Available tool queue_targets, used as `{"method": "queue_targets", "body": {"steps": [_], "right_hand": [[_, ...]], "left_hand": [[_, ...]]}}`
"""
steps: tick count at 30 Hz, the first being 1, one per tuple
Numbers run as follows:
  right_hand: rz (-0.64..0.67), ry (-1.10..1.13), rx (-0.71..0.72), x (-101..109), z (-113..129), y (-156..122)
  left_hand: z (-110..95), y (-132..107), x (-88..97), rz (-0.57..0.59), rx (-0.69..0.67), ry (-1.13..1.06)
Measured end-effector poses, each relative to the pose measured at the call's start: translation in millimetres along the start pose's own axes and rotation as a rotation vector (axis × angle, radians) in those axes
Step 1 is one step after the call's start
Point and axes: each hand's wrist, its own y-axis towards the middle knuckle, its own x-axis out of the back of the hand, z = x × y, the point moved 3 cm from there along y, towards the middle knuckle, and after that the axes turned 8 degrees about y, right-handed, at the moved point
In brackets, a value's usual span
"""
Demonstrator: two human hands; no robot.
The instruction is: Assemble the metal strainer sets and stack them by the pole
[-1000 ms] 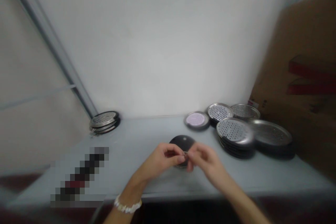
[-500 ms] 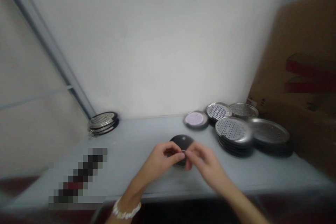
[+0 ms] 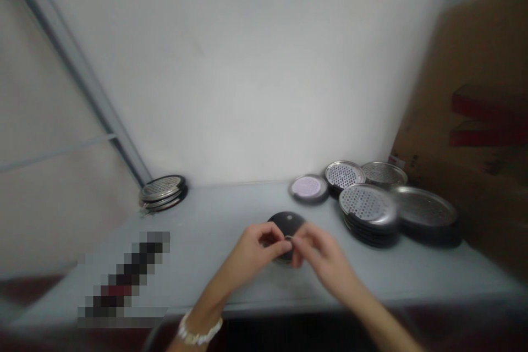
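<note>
My left hand (image 3: pixel 259 245) and my right hand (image 3: pixel 319 247) meet over a black round disc (image 3: pixel 289 224) with a pale spot near its far edge. Between the pinched fingertips of both hands is a small, thin, light-coloured curved wire (image 3: pixel 289 237), perhaps a ring; blur hides its details. The fingers cover the near part of the disc, and I cannot tell whether the wire is joined to it. A bracelet of white pieces circles my left wrist.
Stacked round metal graters (image 3: pixel 367 206) with black edges stand on the grey table (image 3: pixel 223 220) at right. A smaller stack (image 3: pixel 163 190) sits at far left. A disc with a pale lilac middle (image 3: pixel 307 187) lies behind my hands. Cardboard boxes (image 3: pixel 474 55) border the right side; a pixelated patch covers the left front.
Both hands keep their pinch in almost the same place over the disc. The whole view has shifted very slightly; the stacks are unchanged.
</note>
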Motion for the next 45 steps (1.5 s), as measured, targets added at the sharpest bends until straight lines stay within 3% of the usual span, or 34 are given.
{"method": "queue_targets", "body": {"steps": [5, 13, 19, 21, 28, 30, 37, 45], "right_hand": [[0.063, 0.236, -0.044, 1, 1, 0], [0.059, -0.16, 0.049, -2, 11, -6], [0.112, 0.251, -0.047, 0, 2, 0], [0.116, 0.29, -0.06, 0, -1, 1], [0.007, -0.246, 0.075, -1, 3, -5], [0.009, -0.224, 0.072, -1, 5, -5], [0.064, 0.187, -0.063, 0, 1, -1], [0.013, -0.241, 0.068, -4, 6, -7]], "left_hand": [[-2, -2, 1.8, 0.074, -0.011, -0.091], [-4, -1, -0.4, -0.02, 0.017, 0.081], [-1, -4, 2.8, 0.13, -0.024, -0.135], [2, -3, 2.5, 0.141, -0.01, -0.163], [3, 1, -2.3, -0.017, 0.01, 0.095], [2, 1, -1.6, -0.008, 0.002, 0.077], [2, -2, 5.0, 0.126, -0.002, -0.11], [4, 2, -0.1, 0.002, 0.009, 0.025]]}}
